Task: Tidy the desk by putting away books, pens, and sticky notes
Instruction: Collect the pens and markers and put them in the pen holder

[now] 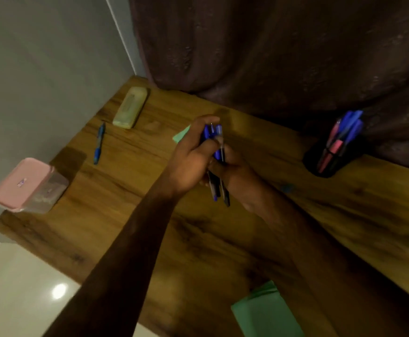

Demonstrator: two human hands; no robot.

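Both hands meeting over the middle of the wooden desk. Left hand curled round a bunch of blue pens, right hand closed on the same bunch from the other side, tips poking out below. One more blue pen lying loose on the desk further left, near a yellowish case. Black pen holder off to the right, already stuffed with pens. Green sticky pad peeking out behind the left hand. Green book at the near edge. Pink-lidded box on the left corner.
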